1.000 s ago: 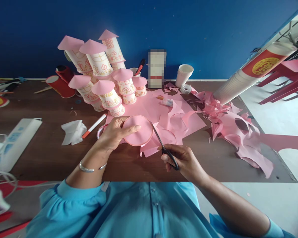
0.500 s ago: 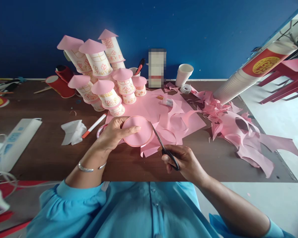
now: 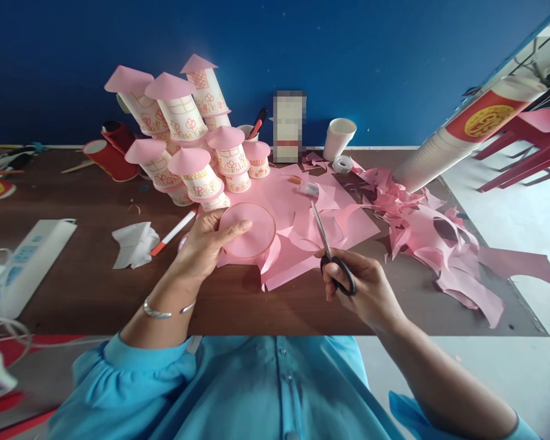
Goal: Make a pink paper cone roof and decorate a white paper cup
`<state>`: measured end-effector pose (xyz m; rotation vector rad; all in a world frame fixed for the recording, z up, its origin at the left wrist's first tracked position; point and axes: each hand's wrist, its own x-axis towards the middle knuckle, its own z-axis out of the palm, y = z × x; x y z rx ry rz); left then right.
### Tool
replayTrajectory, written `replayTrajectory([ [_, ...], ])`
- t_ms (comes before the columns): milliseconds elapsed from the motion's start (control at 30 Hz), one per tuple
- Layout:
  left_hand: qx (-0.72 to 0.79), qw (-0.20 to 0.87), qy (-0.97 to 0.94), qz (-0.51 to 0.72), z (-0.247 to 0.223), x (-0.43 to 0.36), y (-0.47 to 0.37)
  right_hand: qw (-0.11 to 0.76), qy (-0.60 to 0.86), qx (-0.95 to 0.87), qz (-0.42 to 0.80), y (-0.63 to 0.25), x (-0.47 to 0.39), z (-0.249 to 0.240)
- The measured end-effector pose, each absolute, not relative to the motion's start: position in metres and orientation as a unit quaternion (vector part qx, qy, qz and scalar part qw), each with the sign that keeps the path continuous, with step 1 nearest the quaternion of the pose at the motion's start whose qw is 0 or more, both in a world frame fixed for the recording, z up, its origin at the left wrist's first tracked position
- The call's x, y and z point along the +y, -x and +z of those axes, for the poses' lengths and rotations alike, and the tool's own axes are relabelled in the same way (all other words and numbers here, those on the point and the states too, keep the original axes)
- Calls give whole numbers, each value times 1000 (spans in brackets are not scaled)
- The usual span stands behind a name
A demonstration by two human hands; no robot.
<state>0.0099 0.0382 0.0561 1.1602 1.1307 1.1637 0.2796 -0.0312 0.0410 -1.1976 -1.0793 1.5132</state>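
A round pink paper disc (image 3: 252,241) with a darker outlined rim is held at its left side by my left hand (image 3: 204,244), the thumb on top. My right hand (image 3: 364,284) holds black-handled scissors (image 3: 323,227), blades pointing up and away, apart from the disc and over the pink paper. Beneath and beyond both hands lies a large pink sheet (image 3: 279,189) with cut scraps on it. Behind my left hand stand several white paper cups (image 3: 183,119) with drawn flowers and pink cone roofs.
Pink scraps (image 3: 467,263) heap at the right, beside a leaning stack of cups (image 3: 435,150). White cups (image 3: 339,137) and a tape roll (image 3: 343,164) stand at the back. To the left are a tissue (image 3: 135,244), a marker (image 3: 173,232) and a power strip (image 3: 34,263).
The scissors in my right hand have moved right, away from the disc's edge. My left hand has shifted the disc slightly up and left.
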Motion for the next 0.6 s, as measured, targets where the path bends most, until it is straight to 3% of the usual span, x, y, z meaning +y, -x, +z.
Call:
replayTrajectory([
  [200, 473, 549, -481, 492, 58, 38, -14, 477, 523, -523, 474, -286, -25, 30],
  [433, 468, 553, -444, 527, 54, 40, -18, 376, 547, -690, 287, -284, -25, 22],
  [600, 466, 522, -434, 567, 53, 42, -16, 314, 445, -817, 191, -274, -32, 15],
])
